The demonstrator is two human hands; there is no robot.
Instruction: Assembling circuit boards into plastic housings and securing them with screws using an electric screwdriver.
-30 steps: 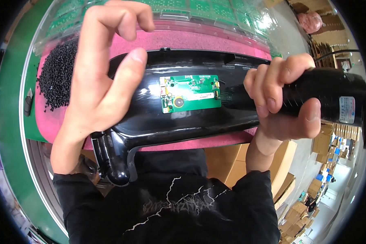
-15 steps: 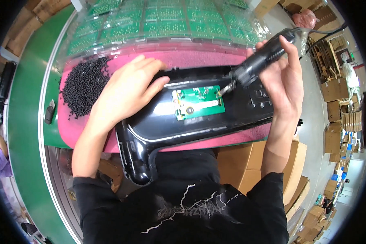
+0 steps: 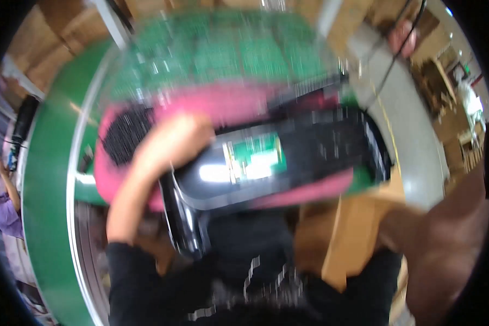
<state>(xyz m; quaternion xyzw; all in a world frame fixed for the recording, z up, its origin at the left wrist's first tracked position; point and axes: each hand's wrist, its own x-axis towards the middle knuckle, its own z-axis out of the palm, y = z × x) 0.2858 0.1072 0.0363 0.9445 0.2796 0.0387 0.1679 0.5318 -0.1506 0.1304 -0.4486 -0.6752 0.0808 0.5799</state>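
A glossy black plastic housing (image 3: pixel 304 155) lies across a pink mat, with a green circuit board (image 3: pixel 256 157) set in its hollow. My left hand (image 3: pixel 182 138) is bent over the housing's upper left edge, its fingers curled and smeared by motion. Behind the housing, a black powered screwdriver (image 3: pixel 309 91) rests on its side, out of my hands. My right hand (image 3: pixel 451 250) is raised close to the camera at the lower right. It is large and blurred, and its fingers do not show, so whether it holds anything cannot be seen.
A heap of small black screws or similar pieces (image 3: pixel 126 135) sits on the pink mat (image 3: pixel 107 182) at left. Green circuit boards under clear plastic (image 3: pixel 228 51) fill the back. A cardboard box (image 3: pixel 331 233) stands below the table edge. At far left another person's arm (image 3: pixel 8 185) shows.
My right hand has let go of the screwdriver, which now lies behind the housing, and has come up toward the camera at right. My left hand stays at the housing's edge. The view has shifted.
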